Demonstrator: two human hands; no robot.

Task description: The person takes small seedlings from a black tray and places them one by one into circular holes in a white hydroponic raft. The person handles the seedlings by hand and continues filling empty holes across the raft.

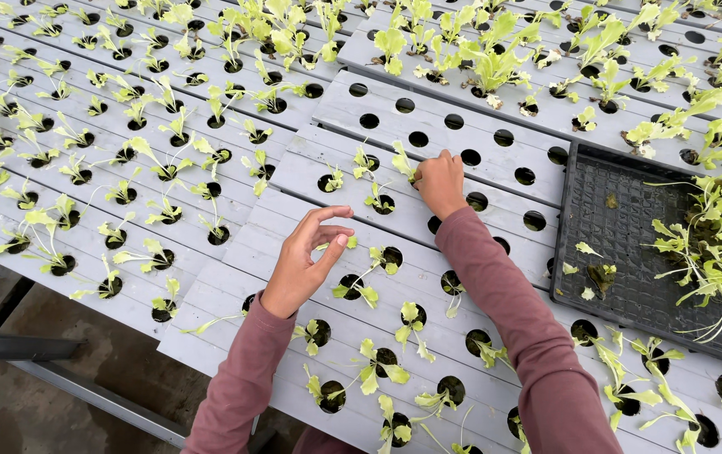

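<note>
1. The right hand [441, 181] reaches out over the pale grey plastic growing channels with rows of round holes [428, 109]. Its fingers are bunched tight at the base of a small pale-green lettuce seedling [403, 160], and they seem to pinch its stem. The fingertips themselves are hidden behind the knuckles.
2. That seedling stands at a hole in the third channel from the near edge, its leaves upright and just left of the knuckles. The step in hand looks like seating the plant in that hole.
3. The left hand [302, 265] hovers one channel nearer, half open, with thumb and forefinger curved toward each other but not closed. Nothing shows in its grasp.
4. A row of empty holes [470, 157] runs right of the right hand and into the channel beyond. Every hole in the channels at the left has a plant.
5. A black plastic mesh tray [613, 210] lies on the channels at the right, well apart from both hands. Loose leggy green seedlings [714, 244] are heaped at its far side.
6. By my judgement the next move calls for a light touch — easing off the stem without pulling the plant out — then a reach across to the tray.
</note>
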